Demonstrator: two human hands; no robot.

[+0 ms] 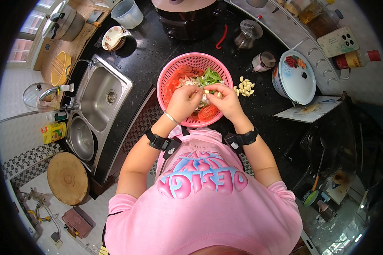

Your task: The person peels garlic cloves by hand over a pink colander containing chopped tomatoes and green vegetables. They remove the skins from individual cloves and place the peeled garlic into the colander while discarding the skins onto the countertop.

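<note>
A pink plastic colander [227, 70] stands on the black counter in front of my body. Inside it lie a red plastic bag [175, 83], green vegetable pieces [211, 76] and pale papery garlic skins [185, 81]. Both hands are over the colander with their fingertips close together. My right hand [226, 99] pinches a garlic clove [206, 91], and another clove [219, 95] sits against its fingers. My left hand [185, 100] has its thumb and fingers closed near the same clove; what they pinch is hidden. Peeled garlic cloves [245, 86] lie in a pile right of the colander.
A steel double sink [102, 95] is at the left, with stacked small dishes [112, 38] beyond it. A dark cooker [186, 25], a red chili [222, 36], a glass jar [263, 61] and a lidded enamel pot [296, 78] stand behind and to the right.
</note>
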